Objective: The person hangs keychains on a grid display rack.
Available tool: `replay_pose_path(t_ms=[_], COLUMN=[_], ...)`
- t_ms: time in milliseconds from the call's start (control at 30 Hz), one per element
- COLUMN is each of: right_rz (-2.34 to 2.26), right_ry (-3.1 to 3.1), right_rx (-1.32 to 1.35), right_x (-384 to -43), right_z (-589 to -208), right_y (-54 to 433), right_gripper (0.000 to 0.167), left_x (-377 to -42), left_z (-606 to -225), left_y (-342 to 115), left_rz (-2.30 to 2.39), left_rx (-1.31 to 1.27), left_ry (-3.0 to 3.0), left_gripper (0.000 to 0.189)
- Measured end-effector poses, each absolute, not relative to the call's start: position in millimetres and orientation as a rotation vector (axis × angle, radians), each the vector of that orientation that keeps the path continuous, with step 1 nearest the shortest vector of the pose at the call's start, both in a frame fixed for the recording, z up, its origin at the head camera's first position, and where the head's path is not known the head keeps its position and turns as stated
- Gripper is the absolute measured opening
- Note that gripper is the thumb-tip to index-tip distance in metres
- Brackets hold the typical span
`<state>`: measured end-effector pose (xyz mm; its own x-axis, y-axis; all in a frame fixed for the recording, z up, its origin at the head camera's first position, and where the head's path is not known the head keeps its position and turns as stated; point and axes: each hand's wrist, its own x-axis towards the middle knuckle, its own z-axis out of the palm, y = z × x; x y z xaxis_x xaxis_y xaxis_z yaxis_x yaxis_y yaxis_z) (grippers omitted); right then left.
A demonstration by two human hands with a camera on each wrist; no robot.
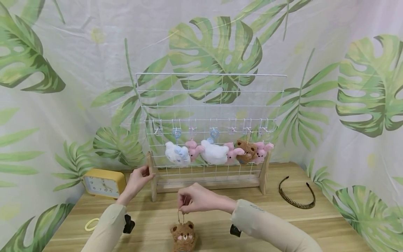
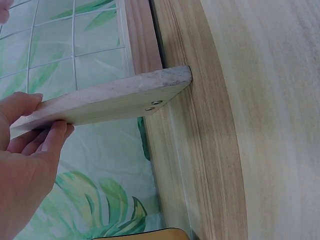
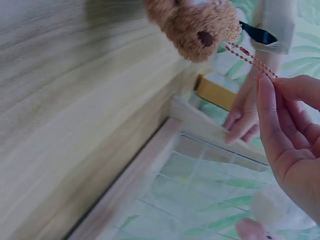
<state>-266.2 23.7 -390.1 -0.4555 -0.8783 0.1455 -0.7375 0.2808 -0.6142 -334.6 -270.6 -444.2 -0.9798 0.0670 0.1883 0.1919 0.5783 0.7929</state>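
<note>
My right hand (image 1: 196, 198) pinches the thin ball chain (image 3: 250, 60) of a brown plush bear keychain (image 1: 183, 235) between thumb and forefinger. The bear hangs below the fingers, its face toward me in the head view. With my left hand (image 1: 138, 181) I grip the left wooden post (image 2: 100, 102) of a display rack, thumb on one side and fingers on the other. The rack's white wire grid (image 1: 214, 105) carries a row of hooks, with white plush charms (image 1: 215, 152), pink plush charms (image 1: 233, 153) and another brown bear (image 1: 247, 151) hanging from them.
A yellow alarm clock (image 1: 105, 182) stands on the wooden table (image 1: 283, 231) to the left of my left hand. Close to my left sleeve lies a pale yellow ring (image 1: 91, 224). A dark braided headband (image 1: 297, 203) lies right of the rack. Behind hangs a leaf-patterned cloth (image 1: 94, 42).
</note>
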Motion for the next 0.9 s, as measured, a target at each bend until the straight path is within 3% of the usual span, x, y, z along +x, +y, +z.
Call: replay_pose_path(t_ms=[333, 900], right_rz=[-0.951, -0.947], right_ry=[2.421, 2.617], right_rx=[-1.568, -1.731], right_x=[-262.7, -304.9], right_z=[-355.6, -248.6], right_y=[26.5, -13.9], right_gripper=[0.008, 0.007], left_x=[-333.9, -330.7], left_z=[-444.7, -441.9], left_y=[-270.2, -268.1], left_rz=[-1.362, -1.394], left_rx=[-0.229, -0.235], left_ry=[-2.658, -2.643], left_gripper=[0.051, 0.054])
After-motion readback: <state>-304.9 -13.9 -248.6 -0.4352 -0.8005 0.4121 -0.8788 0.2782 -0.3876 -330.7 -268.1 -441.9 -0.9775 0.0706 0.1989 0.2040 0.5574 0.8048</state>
